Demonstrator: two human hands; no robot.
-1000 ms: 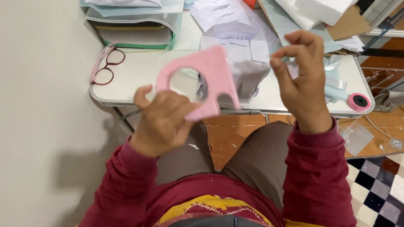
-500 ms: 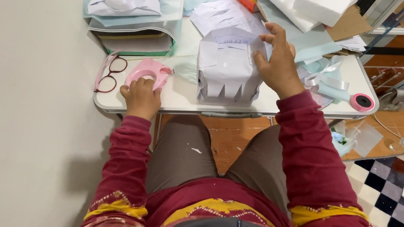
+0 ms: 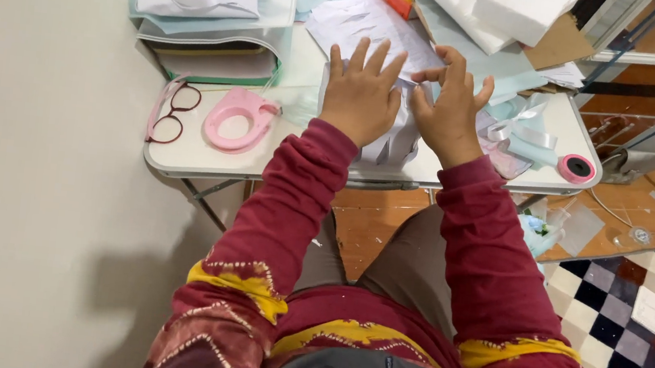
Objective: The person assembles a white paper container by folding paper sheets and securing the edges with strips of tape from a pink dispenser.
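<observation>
My left hand [image 3: 363, 92] and my right hand [image 3: 451, 106] lie side by side, fingers spread, pressing flat on a folded white paper piece with cut flaps [image 3: 398, 141] in the middle of the small white table [image 3: 184, 162]. Neither hand grips anything. A pink tape dispenser [image 3: 237, 118] lies on the table left of my left hand, apart from it. Red-rimmed glasses [image 3: 171, 111] rest at the table's left edge.
A stack of books and folders with a white tape roll on top [image 3: 201, 0] fills the back left. White foam blocks [image 3: 500, 11] and cardboard sit at the back right. A pink tape roll [image 3: 576, 168] and ribbon lie at the right edge. Checkered floor lies to the right.
My left hand set the pink tape dispenser down on the table and moved right onto the paper piece. My right hand came down beside it; both now press on the paper.
</observation>
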